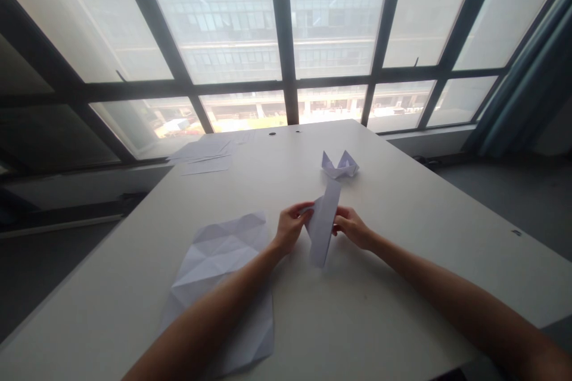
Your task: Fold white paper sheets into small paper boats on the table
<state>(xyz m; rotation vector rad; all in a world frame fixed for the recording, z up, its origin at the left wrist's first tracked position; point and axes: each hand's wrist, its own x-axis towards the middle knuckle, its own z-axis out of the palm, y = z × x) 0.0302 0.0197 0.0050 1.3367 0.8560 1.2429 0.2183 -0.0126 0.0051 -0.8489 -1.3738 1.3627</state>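
A folded sheet of white paper [325, 223] is held up off the table between both hands, its long flat band tilted slightly from upright. My left hand [292, 225] pinches its left side, thumb and fingers closed on the paper. On the other side my right hand [351, 227] grips the paper's right edge, with some fingertips hidden behind it. Just beyond them stands a folded paper boat [340, 165] with two raised points. A creased, unfolded paper sheet [218, 262] lies under and beside my left forearm.
The white table [402, 286] stretches away toward large windows [232, 18]. Several loose paper sheets [203, 155] lie at its far left edge. A small cable hole [272, 133] sits near the far end. A blue curtain [513, 83] hangs at the right.
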